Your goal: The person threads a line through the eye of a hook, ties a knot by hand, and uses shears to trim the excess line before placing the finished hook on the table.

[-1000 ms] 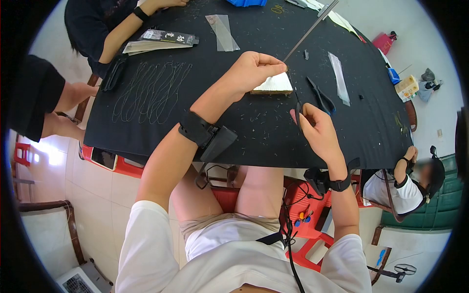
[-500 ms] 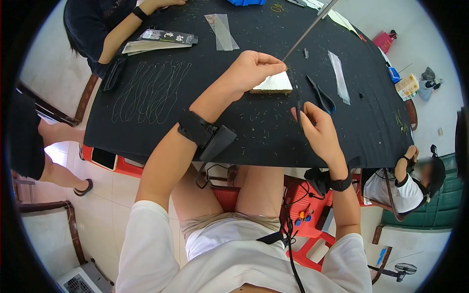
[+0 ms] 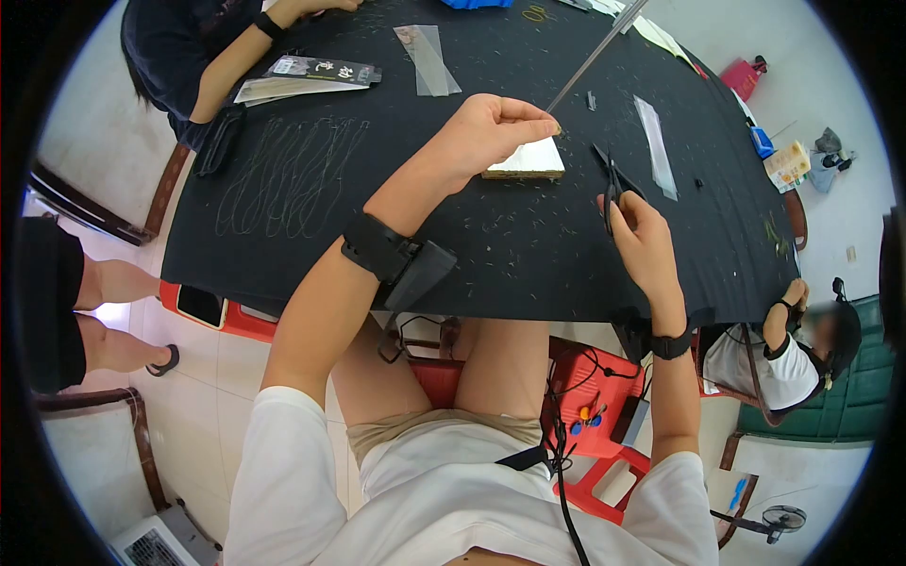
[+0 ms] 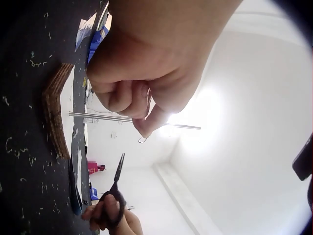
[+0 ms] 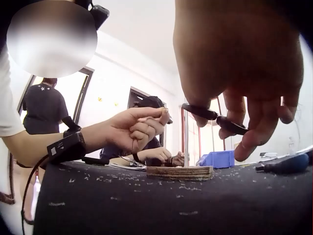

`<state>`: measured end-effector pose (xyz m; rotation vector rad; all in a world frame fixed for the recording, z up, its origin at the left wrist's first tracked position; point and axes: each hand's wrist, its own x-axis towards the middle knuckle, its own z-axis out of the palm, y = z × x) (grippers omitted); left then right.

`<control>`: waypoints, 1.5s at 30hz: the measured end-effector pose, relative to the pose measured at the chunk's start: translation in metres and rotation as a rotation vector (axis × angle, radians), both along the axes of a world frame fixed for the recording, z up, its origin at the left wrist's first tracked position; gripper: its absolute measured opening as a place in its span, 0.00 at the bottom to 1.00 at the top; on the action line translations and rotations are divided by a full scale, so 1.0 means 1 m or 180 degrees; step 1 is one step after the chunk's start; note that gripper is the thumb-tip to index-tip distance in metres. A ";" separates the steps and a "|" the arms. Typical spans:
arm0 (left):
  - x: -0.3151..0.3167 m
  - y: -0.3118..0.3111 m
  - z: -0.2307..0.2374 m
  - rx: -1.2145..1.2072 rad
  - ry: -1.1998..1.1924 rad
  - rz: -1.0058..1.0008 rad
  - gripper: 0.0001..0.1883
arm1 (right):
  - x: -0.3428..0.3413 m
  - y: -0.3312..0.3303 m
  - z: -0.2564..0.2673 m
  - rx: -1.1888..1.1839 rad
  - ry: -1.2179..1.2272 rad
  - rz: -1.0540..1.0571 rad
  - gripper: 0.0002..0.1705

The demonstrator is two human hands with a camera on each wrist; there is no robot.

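Note:
A thin metal rod (image 3: 599,58) stands upright on a wooden block (image 3: 527,174) with a white top. Beside the rod, my left hand (image 3: 491,137) pinches with thumb and forefinger; a small wire loop (image 4: 143,140) pokes out at the fingertips in the left wrist view. My right hand (image 3: 644,236) is to the right of the block, fingers curled through the handles of a small black scissor-like tool (image 4: 115,196), whose narrow tip points up in the left wrist view. Another dark-handled tool (image 3: 600,156) lies on the table, partly hidden behind the right hand.
Tiny clippings are scattered over the black table (image 3: 425,274). Looped thin wires (image 3: 288,179) lie at left, near a booklet (image 3: 326,72). Clear plastic strips (image 3: 655,149) lie behind and at right. Other people sit or stand around the table.
My right hand has moved rightward and slightly away from the rod with the black tool, which now overlaps the tool on the table. My left hand has hardly moved.

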<state>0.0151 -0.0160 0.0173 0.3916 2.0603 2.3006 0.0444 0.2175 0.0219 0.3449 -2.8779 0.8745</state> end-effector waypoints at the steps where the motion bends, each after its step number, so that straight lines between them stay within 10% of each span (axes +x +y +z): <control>1: 0.000 0.000 0.000 0.0045 -0.0015 -0.0047 0.16 | 0.000 0.000 0.000 0.0127 -0.0115 -0.0053 0.17; 4: -0.003 -0.001 -0.003 0.0112 -0.0036 -0.0115 0.15 | 0.002 0.003 -0.018 -0.0330 0.0837 0.0618 0.15; 10: -0.005 -0.001 -0.006 0.0182 -0.0104 -0.0092 0.15 | 0.009 -0.006 -0.011 -0.0602 -0.0009 0.0355 0.19; 19: -0.003 -0.001 -0.004 0.0095 -0.0090 -0.0077 0.16 | 0.014 -0.014 0.000 0.0445 0.0995 0.0504 0.17; 45: -0.001 -0.001 -0.001 0.0152 -0.0184 -0.0165 0.15 | 0.014 -0.026 -0.001 0.0309 0.0689 0.0599 0.13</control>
